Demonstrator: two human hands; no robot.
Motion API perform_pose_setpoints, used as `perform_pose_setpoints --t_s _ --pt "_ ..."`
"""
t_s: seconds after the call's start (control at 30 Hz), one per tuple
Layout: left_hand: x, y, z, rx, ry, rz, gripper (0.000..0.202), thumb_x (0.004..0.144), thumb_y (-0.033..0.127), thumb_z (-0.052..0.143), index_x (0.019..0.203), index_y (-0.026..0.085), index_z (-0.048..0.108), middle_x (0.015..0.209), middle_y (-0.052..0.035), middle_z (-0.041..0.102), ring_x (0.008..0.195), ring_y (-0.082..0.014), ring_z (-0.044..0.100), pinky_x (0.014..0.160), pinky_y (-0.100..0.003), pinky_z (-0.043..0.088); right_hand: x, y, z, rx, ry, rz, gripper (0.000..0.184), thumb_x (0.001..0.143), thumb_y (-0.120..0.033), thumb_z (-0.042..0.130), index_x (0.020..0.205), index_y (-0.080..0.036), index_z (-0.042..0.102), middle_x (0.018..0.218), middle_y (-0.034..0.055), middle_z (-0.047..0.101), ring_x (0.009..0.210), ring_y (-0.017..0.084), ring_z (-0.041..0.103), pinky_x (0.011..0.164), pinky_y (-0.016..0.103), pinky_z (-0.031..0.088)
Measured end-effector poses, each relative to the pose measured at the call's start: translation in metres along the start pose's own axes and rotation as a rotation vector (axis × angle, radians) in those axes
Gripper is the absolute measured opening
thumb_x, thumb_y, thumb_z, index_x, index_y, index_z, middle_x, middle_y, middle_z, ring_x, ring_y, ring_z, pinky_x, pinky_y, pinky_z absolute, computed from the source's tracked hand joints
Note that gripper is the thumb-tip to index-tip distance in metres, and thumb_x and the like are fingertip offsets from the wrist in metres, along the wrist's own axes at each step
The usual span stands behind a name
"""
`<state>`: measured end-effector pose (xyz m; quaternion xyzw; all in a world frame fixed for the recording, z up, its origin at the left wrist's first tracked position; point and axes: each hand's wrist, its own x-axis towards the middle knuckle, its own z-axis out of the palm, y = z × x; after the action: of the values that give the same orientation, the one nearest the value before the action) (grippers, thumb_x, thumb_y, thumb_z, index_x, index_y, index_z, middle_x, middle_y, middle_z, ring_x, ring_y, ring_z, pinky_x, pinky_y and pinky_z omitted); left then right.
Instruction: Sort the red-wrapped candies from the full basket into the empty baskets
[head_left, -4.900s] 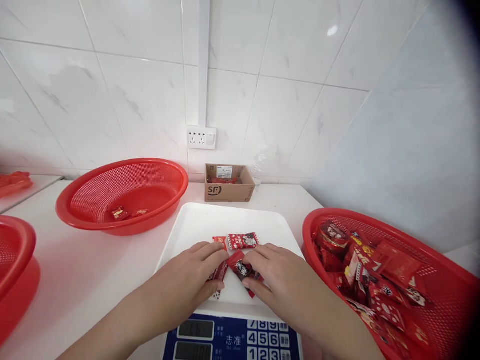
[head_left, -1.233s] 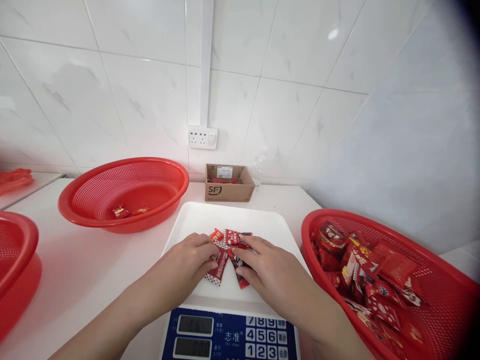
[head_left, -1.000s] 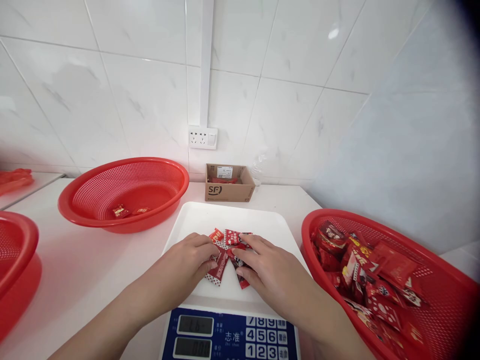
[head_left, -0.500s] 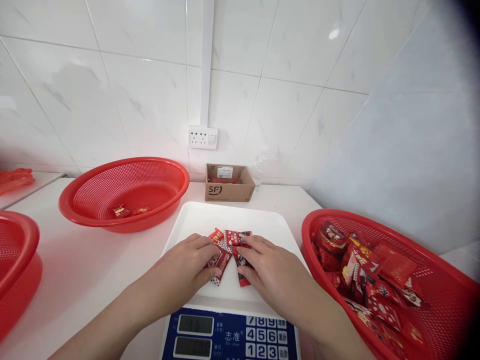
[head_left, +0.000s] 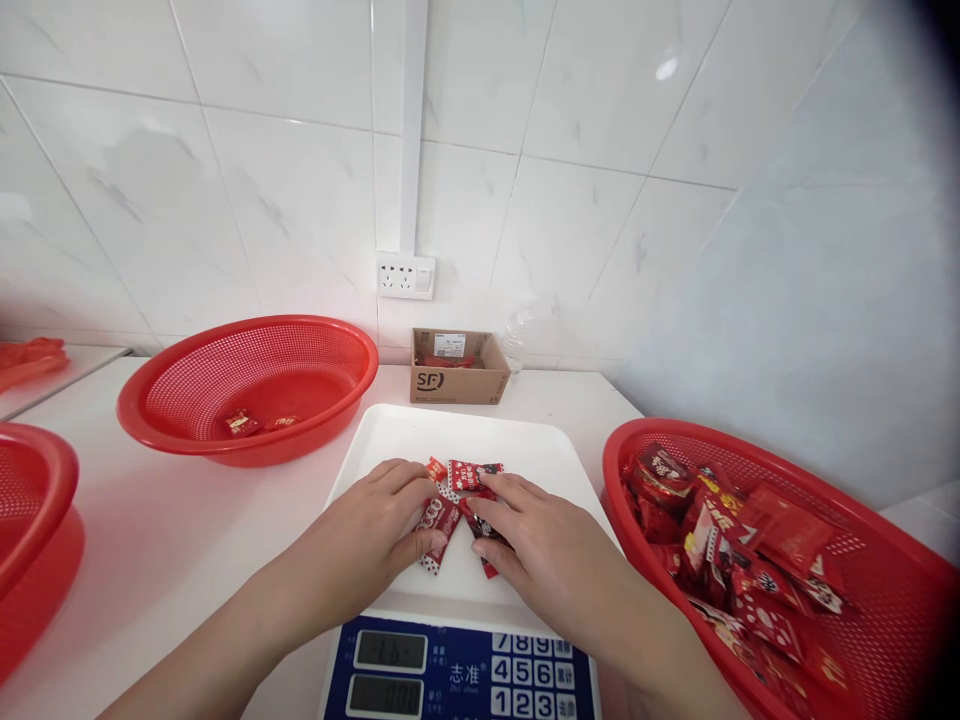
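Note:
Several small red snack packets lie together on the white pan (head_left: 480, 432) of a digital scale. My left hand (head_left: 381, 522) curls over the left side of the pile, its thumb and fingers on a dark-red packet with dotted ends (head_left: 441, 522). From the other side, my right hand (head_left: 541, 530) has its fingers and thumb on a red-and-black packet (head_left: 474, 512), which it partly hides. Beyond it, a red packet with white lettering (head_left: 466, 475) touches my right fingertips. An orange-red packet (head_left: 436, 468) shows past my left fingers.
A red basket (head_left: 622, 440) full of packets stands to the right. Another red basket (head_left: 247, 325) holds a few packets at the back left, and a third (head_left: 64, 460) is cut off at the left edge. Behind the scale is a cardboard box (head_left: 465, 387) against the tiled wall.
Both hands have shifted very slightly over the packets. The red-and-black packet under my right hand has turned a little, and less of the orange-red packet shows.

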<state>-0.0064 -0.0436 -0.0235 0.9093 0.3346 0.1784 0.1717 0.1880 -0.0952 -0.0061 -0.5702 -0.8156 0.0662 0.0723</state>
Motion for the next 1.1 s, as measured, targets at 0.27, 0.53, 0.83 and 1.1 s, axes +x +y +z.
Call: perform_pose_setpoints --t_s 0.27,0.53,0.83,1.1 --pt "0.0014 -0.0021 -0.0001 0.077 -0.042 0.006 0.030 0.090 0.037 0.044 0.114 0.022 0.055 0.115 -0.0077 0.055 0.108 -0.0242 0.049 0.089 -0.041 0.044 -0.0011 0.0013 0.0004 -0.004 -0.005 0.005 0.024 0.087 -0.021 0.047 0.103 -0.019 0.065 0.117 0.0095 0.057 0.115 0.025 0.046 0.092 0.042 0.044" --pt "0.0032 -0.0035 -0.0003 0.127 -0.052 0.005 0.034 0.091 0.043 0.039 0.111 0.022 0.057 0.115 -0.0089 0.056 0.107 -0.0256 0.049 0.088 -0.042 0.045 -0.0011 0.0031 0.0026 -0.020 0.015 -0.010 0.025 0.087 -0.019 0.043 0.100 -0.020 0.065 0.118 0.0094 0.056 0.114 0.025 0.047 0.090 0.043 0.045" --pt "0.0028 -0.0055 0.0023 0.141 -0.066 0.009 0.038 0.091 0.045 0.038 0.113 0.020 0.056 0.124 -0.0090 0.053 0.113 -0.0260 0.047 0.090 -0.042 0.044 -0.0020 0.0023 0.0028 -0.029 0.007 -0.020 0.025 0.088 -0.019 0.043 0.103 -0.019 0.064 0.119 0.0097 0.056 0.114 0.025 0.048 0.091 0.042 0.044" --pt "0.0030 -0.0043 0.0013 0.121 -0.065 0.028 0.038 0.091 0.044 0.038 0.117 0.020 0.052 0.125 -0.0092 0.053 0.115 -0.0260 0.045 0.092 -0.044 0.042 0.0012 0.0008 0.0022 -0.034 0.019 0.005 0.035 0.087 -0.019 0.047 0.119 -0.020 0.057 0.128 0.0111 0.051 0.118 0.026 0.046 0.092 0.044 0.045"
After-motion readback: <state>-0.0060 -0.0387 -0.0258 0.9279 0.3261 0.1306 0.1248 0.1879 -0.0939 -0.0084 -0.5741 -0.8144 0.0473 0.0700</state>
